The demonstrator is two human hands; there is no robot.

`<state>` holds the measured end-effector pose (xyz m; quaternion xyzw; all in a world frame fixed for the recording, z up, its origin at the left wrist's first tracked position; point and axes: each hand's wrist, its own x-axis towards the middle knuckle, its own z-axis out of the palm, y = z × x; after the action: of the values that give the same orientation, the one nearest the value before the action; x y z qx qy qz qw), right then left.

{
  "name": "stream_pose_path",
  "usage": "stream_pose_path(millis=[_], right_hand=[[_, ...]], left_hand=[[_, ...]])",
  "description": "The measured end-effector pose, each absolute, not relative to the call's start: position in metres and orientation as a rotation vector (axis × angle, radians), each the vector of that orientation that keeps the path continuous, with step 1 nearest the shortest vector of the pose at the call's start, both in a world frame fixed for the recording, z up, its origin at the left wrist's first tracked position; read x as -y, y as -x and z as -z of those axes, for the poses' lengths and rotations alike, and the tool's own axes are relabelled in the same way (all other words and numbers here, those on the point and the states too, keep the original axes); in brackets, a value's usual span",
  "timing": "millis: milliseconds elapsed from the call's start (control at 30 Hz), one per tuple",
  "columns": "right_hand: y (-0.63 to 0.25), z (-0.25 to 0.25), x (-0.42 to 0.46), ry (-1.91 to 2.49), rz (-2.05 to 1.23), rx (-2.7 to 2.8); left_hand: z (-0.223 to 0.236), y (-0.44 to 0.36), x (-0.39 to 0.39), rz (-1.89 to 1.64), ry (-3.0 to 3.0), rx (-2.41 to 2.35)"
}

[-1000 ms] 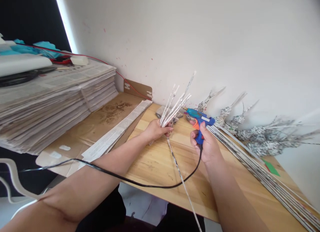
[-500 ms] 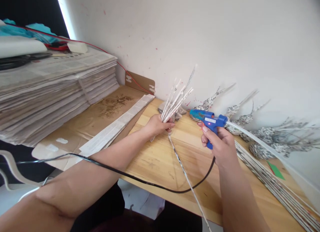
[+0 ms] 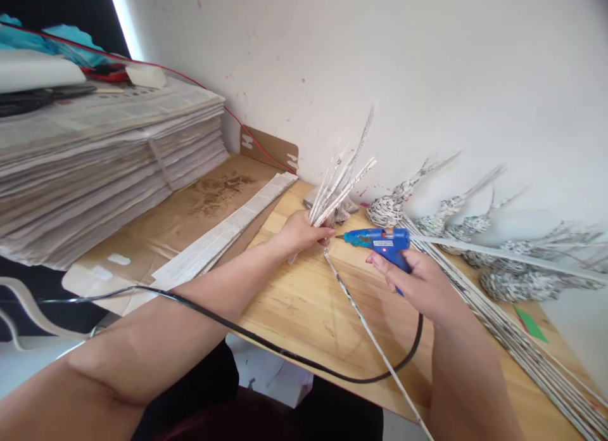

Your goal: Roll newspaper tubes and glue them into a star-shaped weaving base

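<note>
The glue gun (image 3: 380, 241) is coloured blue, with a teal front and a black cord (image 3: 266, 346). The rolled paper sticks (image 3: 339, 184) are white, speckled with grey newsprint. The same black-and-white print is seen on the woven pieces (image 3: 517, 282) along the bench's far edge. The bench (image 3: 304, 308) is pale wood; a green scrap (image 3: 529, 324) lies near its right edge.

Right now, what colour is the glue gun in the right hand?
Blue, with a teal front end; the glue gun shows clearly in the head view.
</note>
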<state>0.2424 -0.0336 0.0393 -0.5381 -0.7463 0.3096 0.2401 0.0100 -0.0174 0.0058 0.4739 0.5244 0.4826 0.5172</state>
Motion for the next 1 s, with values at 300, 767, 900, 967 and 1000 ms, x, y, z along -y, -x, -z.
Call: stream_pose_path(millis=[300, 767, 900, 967, 1000], right_hand=[[-0.228, -0.042, 0.042, 1.446, -0.693, 2.294], [-0.224, -0.045, 0.043, 1.462, -0.480, 2.458], [-0.225, -0.045, 0.043, 1.447, -0.481, 2.476], [-0.225, -0.045, 0.043, 1.441, -0.486, 2.484], [-0.225, -0.045, 0.043, 1.438, -0.485, 2.484]], left_hand=[[-0.003, -0.007, 0.016, -1.164, -1.283, -1.285], [-0.003, -0.007, 0.017, -1.170, -1.257, -1.278], [-0.003, -0.007, 0.016, -1.157, -1.259, -1.288], [-0.004, -0.007, 0.016, -1.146, -1.258, -1.301], [-0.004, -0.007, 0.016, -1.143, -1.256, -1.304]])
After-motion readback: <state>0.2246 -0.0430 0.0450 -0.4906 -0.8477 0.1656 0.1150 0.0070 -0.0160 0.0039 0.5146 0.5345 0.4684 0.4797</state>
